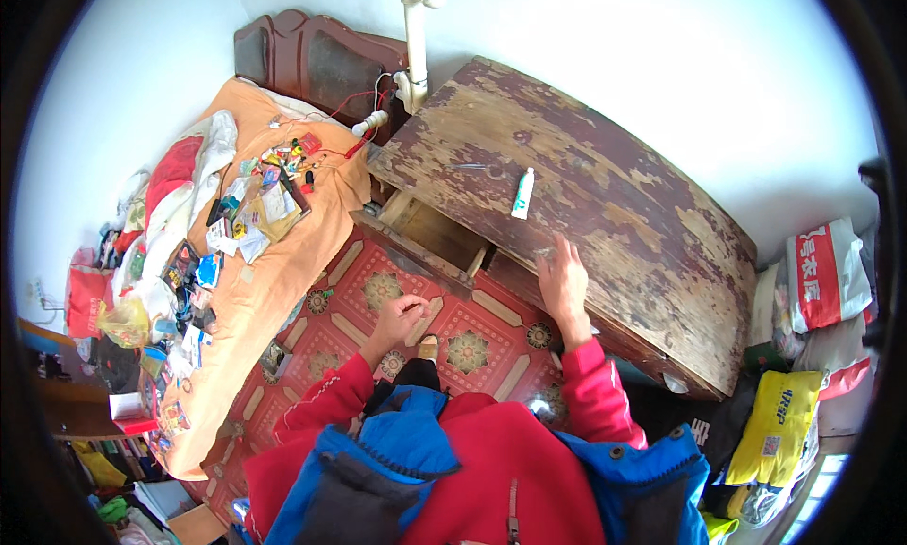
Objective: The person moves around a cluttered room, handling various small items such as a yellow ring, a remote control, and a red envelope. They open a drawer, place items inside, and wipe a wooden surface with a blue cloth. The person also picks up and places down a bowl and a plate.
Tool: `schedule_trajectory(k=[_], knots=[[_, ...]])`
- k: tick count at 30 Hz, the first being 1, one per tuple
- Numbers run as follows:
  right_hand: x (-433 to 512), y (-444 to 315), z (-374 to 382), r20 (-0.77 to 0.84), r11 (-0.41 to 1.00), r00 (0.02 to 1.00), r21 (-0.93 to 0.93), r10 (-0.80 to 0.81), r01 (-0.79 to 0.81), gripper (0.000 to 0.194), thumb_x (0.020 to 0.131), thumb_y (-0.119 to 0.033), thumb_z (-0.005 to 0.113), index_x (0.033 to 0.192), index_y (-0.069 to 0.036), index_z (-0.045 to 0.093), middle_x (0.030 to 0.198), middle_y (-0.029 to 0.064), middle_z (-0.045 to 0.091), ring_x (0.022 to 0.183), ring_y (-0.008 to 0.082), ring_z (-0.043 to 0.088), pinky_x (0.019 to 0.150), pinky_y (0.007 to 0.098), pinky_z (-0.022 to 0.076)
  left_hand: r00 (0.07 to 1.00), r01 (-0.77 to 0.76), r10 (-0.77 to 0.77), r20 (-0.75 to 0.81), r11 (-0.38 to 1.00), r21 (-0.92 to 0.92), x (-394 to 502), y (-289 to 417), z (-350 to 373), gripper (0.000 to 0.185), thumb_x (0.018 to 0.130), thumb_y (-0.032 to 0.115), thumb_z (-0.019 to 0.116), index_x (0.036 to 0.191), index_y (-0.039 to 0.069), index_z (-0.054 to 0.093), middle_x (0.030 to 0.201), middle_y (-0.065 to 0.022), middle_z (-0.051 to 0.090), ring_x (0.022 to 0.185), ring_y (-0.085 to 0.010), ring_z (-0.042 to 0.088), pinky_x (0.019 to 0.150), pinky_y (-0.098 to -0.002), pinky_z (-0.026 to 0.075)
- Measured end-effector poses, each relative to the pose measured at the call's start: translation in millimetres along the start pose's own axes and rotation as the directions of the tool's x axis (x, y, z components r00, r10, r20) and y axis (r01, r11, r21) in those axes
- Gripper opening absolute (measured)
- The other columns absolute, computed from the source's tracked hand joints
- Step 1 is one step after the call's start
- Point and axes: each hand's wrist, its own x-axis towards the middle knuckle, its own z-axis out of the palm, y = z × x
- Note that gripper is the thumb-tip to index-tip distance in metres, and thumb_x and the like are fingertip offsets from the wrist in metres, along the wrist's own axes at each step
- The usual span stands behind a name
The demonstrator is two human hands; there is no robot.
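Observation:
My right hand (565, 283) is over the front edge of a worn wooden dresser (609, 212), its fingers reaching towards the top. By its thumb and fingertips is a small pale blur (544, 252); whether I hold it I cannot tell. My left hand (395, 322) hovers above the floor in front of a pulled-out drawer (432, 235), fingers curled and thumb close to them. Nothing is clearly visible in it. On the dresser top lie a white and green squeeze tube (523, 193), beyond my right hand, and thin metal tweezers (468, 167). The drawer's visible inside is bare wood.
At left, a bed (283, 279) with an orange sheet carries a pile of small items (266, 198) and crumpled bedding (181, 166). A white pipe (417, 45) rises behind the dresser. Filled plastic bags (772, 424) stand at right. Patterned red flooring (464, 347) lies below.

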Motion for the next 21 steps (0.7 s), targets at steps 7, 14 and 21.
schedule_trajectory(k=[7, 14, 21], knots=[[120.5, -20.5, 93.4, 0.138, 0.913, 0.962, -0.37, 0.235, -0.17, 0.056, 0.078, -0.022, 0.069, 0.124, -0.004, 0.043, 0.11, 0.0187, 0.055, 0.098, 0.0361, 0.06, 0.08, 0.0442, 0.0527, 0.985, 0.091, -0.085, -0.152, 0.995, 0.033, -0.1, -24.3, -86.8, 0.018, 0.089, 0.008, 0.054, 0.097, -0.003, 0.066, 0.085, -0.0077, 0.07, 0.076, -0.0126, 0.065, 0.068, -0.0245, 0.05], [99.4, -53.9, 115.8, 0.209, 0.919, 0.961, -0.384, 0.181, -0.09, 0.041, 0.074, -0.002, 0.06, 0.113, -0.005, 0.046, 0.103, 0.0183, 0.052, 0.102, 0.0376, 0.055, 0.078, 0.0481, 0.0522, 0.937, 0.241, -0.3, -0.18, 0.926, -0.29, 9.3, -51.9, -135.1, 0.018, 0.09, 0.011, 0.054, 0.099, 0.002, 0.066, 0.087, -0.0057, 0.069, 0.079, -0.013, 0.064, 0.068, -0.0253, 0.05], [117.2, -87.3, 132.3, 0.393, 0.945, 0.917, -0.264, -0.077, 0.192, 0.032, 0.074, -0.005, 0.063, 0.105, -0.008, 0.054, 0.106, 0.0169, 0.054, 0.101, 0.0375, 0.055, 0.082, 0.0463, 0.0514, 0.945, 0.215, -0.264, -0.195, 0.946, -0.241, 3.9, -53.9, -141.2, 0.018, 0.091, 0.012, 0.054, 0.1, 0.001, 0.065, 0.089, -0.007, 0.068, 0.081, -0.0143, 0.065, 0.069, -0.026, 0.051]])
